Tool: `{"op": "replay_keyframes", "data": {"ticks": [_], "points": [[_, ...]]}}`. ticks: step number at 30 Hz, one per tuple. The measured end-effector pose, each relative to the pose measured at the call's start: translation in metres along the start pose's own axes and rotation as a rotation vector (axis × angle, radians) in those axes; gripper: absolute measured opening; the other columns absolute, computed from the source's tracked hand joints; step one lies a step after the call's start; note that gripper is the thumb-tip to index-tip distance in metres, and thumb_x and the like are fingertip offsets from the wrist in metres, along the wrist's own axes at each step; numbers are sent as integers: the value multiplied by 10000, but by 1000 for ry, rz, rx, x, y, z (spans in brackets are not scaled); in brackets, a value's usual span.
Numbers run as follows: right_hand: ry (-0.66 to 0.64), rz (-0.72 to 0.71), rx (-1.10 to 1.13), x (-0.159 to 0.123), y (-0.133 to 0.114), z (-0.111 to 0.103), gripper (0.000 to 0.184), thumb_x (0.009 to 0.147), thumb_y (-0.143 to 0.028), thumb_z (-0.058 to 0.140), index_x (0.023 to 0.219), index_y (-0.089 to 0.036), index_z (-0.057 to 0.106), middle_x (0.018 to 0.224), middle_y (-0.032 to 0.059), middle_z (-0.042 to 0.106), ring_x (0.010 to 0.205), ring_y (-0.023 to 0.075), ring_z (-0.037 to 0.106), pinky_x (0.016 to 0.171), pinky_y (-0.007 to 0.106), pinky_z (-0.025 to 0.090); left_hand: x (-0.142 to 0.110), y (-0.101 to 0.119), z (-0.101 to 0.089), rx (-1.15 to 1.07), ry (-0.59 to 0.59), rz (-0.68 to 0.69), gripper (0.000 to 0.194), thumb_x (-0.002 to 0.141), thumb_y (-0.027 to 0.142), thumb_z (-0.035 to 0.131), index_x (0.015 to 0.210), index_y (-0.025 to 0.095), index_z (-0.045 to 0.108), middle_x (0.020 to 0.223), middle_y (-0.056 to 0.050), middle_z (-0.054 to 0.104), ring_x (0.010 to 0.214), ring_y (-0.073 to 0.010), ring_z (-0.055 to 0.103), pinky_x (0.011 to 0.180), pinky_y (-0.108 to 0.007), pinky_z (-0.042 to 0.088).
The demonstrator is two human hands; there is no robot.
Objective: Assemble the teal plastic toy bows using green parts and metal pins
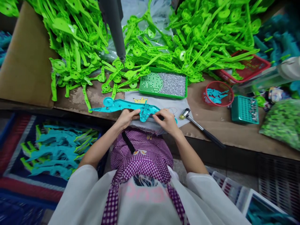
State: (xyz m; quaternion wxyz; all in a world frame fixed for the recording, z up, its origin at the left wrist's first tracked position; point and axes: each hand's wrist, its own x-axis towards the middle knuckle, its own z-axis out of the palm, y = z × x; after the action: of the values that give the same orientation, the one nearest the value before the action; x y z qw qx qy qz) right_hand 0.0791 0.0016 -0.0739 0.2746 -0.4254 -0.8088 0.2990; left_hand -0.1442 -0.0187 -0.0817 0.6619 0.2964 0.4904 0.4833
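A long turquoise plastic part (pixel 119 105) lies across the cloth (pixel 185 106) at the bench's front edge, its narrow end pointing left. My left hand (pixel 127 118) grips its lower edge near the middle, thumb and fingers closed on it. On the other side my right hand (pixel 167 120) is pinched at the part's right portion, beside a thin dark wire; whatever sits between those fingertips is too small to make out. Just right of that hand rests a hammer (pixel 197 123) with a yellow face and black handle.
Bright green plastic parts (pixel 77 40) are heaped along the back. A screwdriver (pixel 116 31) hangs overhead. Behind the cloth stands a green tray of screws (pixel 174 84). Rightward are a red basket (pixel 206 98), a teal box (pixel 243 109) and a bag (pixel 283 123). A crate (pixel 16 150) is lower left.
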Motion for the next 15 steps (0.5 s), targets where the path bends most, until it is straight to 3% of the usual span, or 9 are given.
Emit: {"op": "replay_keyframes", "data": {"ticks": [4, 8, 15], "points": [[71, -12, -180, 0, -6, 1, 242, 940, -303, 515, 707, -260, 562, 705, 16, 642, 728, 193, 574, 907, 428, 433, -3, 1, -4, 29, -56, 13, 477, 695, 479, 850, 1011, 148, 713, 895, -134, 763, 918, -329, 765, 752, -474, 667], [17, -25, -288, 5, -16, 4, 289, 973, -315, 480, 702, -258, 562, 725, 21, 654, 749, 195, 582, 958, 440, 388, 0, 2, -4, 2, -103, 5, 463, 693, 484, 856, 1013, 177, 723, 921, -121, 770, 929, -301, 765, 755, -431, 670], [49, 113, -411, -2, -37, 19, 300, 1003, -313, 465, 750, -220, 597, 752, 36, 692, 783, 211, 606, 950, 456, 290, 2, 3, -5, -19, -149, -47, 414, 694, 480, 860, 941, 170, 742, 906, -122, 780, 888, -281, 771, 773, -420, 666]]}}
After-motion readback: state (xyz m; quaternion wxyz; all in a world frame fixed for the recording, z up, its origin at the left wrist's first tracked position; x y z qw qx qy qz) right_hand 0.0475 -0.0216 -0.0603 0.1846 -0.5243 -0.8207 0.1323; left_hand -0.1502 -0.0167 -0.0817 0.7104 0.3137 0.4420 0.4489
